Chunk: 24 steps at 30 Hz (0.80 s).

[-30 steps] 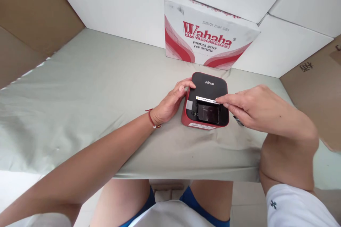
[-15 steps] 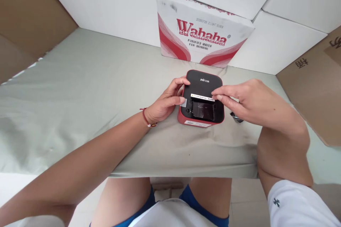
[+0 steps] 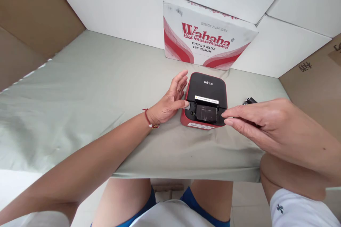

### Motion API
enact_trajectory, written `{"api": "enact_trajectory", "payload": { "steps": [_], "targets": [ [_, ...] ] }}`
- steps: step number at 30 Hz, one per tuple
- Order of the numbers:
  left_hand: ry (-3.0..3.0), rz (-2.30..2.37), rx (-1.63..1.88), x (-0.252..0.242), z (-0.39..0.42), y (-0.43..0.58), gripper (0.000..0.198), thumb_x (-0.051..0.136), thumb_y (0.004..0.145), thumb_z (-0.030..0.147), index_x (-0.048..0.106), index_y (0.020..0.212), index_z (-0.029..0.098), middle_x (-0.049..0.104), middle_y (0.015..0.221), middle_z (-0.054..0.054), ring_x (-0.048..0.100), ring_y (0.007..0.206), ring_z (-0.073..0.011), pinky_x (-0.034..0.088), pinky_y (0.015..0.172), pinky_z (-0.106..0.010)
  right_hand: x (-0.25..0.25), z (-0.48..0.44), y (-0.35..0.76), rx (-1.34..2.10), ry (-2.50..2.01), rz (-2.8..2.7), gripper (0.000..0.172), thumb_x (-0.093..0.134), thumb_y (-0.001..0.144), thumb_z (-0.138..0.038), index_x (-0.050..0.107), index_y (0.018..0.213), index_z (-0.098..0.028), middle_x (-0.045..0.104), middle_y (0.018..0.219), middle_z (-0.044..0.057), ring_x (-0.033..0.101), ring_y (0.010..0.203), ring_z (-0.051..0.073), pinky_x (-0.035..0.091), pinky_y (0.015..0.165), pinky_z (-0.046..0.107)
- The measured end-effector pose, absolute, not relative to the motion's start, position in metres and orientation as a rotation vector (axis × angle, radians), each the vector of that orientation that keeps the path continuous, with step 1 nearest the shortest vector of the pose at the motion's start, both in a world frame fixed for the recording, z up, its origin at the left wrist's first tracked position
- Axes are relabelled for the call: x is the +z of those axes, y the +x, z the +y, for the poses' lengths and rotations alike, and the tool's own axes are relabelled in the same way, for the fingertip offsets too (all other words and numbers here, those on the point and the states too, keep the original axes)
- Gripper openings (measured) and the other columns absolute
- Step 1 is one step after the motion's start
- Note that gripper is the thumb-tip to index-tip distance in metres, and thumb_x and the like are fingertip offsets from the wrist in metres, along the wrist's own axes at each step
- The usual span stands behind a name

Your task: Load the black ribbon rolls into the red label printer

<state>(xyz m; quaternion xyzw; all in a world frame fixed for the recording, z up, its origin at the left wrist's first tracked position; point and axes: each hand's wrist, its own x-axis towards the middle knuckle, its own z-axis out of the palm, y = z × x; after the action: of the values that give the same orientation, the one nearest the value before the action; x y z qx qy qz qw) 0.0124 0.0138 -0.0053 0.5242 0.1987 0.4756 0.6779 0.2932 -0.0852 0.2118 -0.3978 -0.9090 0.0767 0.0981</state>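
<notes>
A small red-and-black device [image 3: 207, 90], boxy and much like a label printer, sits on the cloth. A white warning strip crosses its top, and a dark glossy panel [image 3: 207, 114] lies in front of that strip. My left hand [image 3: 170, 103] is at the device's left side, fingers spread, with the thumb on a small grey tab [image 3: 188, 106]. At the device's right front corner is my right hand [image 3: 262, 122], its thumb and index fingertips close together in a pinch. Whether anything is between those fingertips I cannot make out.
A black cylindrical object [image 3: 249, 101] lies right of the device, partly behind my right hand. A Wahaha water carton [image 3: 210, 37] stands behind, against white boxes [image 3: 112, 3]. Brown cartons [image 3: 311, 72] flank the cloth-covered table [image 3: 106, 78].
My right hand has moved from the white strip down and right to the front corner. The left fingers have lifted off the top and spread, while the thumb stays at the grey tab.
</notes>
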Motion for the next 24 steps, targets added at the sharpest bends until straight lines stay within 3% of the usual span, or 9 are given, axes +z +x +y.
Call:
{"api": "enact_trajectory", "payload": {
  "steps": [5, 9, 12, 15, 20, 24],
  "targets": [
    [1.206, 0.416, 1.082, -0.003, 0.014, 0.016, 0.114, 0.107, 0.087, 0.051, 0.047, 0.184, 0.056, 0.035, 0.207, 0.003, 0.015, 0.2, -0.0404, 0.016, 0.163, -0.066, 0.2, -0.071, 0.284, 0.261, -1.304, -2.608, 0.033, 0.061, 0.121, -0.033, 0.093, 0.122, -0.027, 0.095, 0.111, 0.004, 0.085, 0.08, 0.02, 0.06, 0.074, 0.035],
    [1.215, 0.408, 1.088, -0.004, 0.015, 0.018, 0.099, 0.106, 0.088, 0.054, 0.059, 0.175, 0.046, 0.048, 0.2, -0.003, 0.031, 0.194, -0.0415, 0.025, 0.161, -0.064, 0.182, -0.042, 0.277, 0.426, -1.358, -2.647, 0.042, 0.063, 0.118, -0.048, 0.092, 0.136, -0.023, 0.092, 0.139, 0.011, 0.088, 0.108, 0.029, 0.065, 0.093, 0.042],
    [1.196, 0.418, 1.084, -0.005, 0.015, 0.019, 0.095, 0.107, 0.087, 0.056, 0.062, 0.17, 0.043, 0.053, 0.197, -0.005, 0.037, 0.191, -0.042, 0.03, 0.159, -0.063, 0.174, -0.027, 0.272, 0.691, -1.454, -2.737, 0.039, 0.06, 0.115, -0.048, 0.091, 0.116, -0.024, 0.092, 0.112, 0.008, 0.083, 0.092, 0.026, 0.061, 0.084, 0.04],
    [1.176, 0.423, 1.069, -0.004, 0.015, 0.019, 0.095, 0.107, 0.086, 0.057, 0.063, 0.168, 0.041, 0.056, 0.194, -0.006, 0.038, 0.19, -0.0429, 0.034, 0.157, -0.063, 0.177, -0.025, 0.269, 0.734, -1.544, -2.564, 0.036, 0.059, 0.113, -0.044, 0.084, 0.094, -0.026, 0.082, 0.083, 0.003, 0.069, 0.07, 0.02, 0.052, 0.072, 0.037],
    [1.164, 0.428, 1.06, -0.003, 0.015, 0.019, 0.092, 0.106, 0.086, 0.056, 0.065, 0.167, 0.041, 0.058, 0.192, -0.006, 0.043, 0.186, -0.0439, 0.036, 0.154, -0.063, 0.196, -0.044, 0.276, 0.513, -1.449, -2.22, 0.032, 0.069, 0.11, -0.046, 0.085, 0.091, -0.026, 0.081, 0.085, 0.002, 0.066, 0.071, 0.019, 0.051, 0.069, 0.034],
    [1.15, 0.415, 1.062, -0.004, 0.016, 0.019, 0.088, 0.106, 0.087, 0.059, 0.068, 0.164, 0.041, 0.061, 0.189, -0.005, 0.048, 0.183, -0.044, 0.041, 0.151, -0.064, 0.211, -0.059, 0.298, 0.163, -1.451, -1.832, 0.017, 0.085, 0.101, -0.039, 0.096, 0.099, -0.026, 0.076, 0.08, 0.003, 0.061, 0.07, 0.019, 0.048, 0.066, 0.035]
  ]
}}
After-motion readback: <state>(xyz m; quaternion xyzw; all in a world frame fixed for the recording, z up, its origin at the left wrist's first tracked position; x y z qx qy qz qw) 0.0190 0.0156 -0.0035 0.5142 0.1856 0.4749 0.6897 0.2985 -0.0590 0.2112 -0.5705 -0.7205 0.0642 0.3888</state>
